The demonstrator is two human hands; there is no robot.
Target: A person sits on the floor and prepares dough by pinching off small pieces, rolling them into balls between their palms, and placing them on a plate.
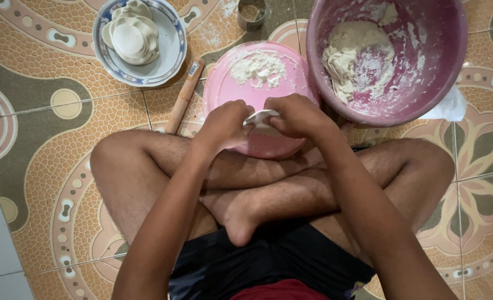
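Sitting cross-legged on a patterned orange and brown tiled floor, the person holds a small flat piece of white dough between both hands, above the near edge of a round pink plastic board. The left hand curls inward, its fingertips pinching the left side of the dough piece. The right hand is likewise closed around the right side, fingers bent over the top edge. The two hands almost touch across the dough.

On the far part of the pink board lies a loose heap of white flour. Just right of the board stands a large, deep pink plastic basin, smeared with flour and holding a lump of pale dough against its left wall. A crumpled white plastic bag pokes out from under the basin's right side.

To the left of the board a wooden rolling pin lies slanted on the tiles, a small label at its upper end. Beyond it sits a white ceramic bowl with a blue patterned rim, stacked with flat round dough discs. A small round metal cutter ring rests at the top edge of the view.
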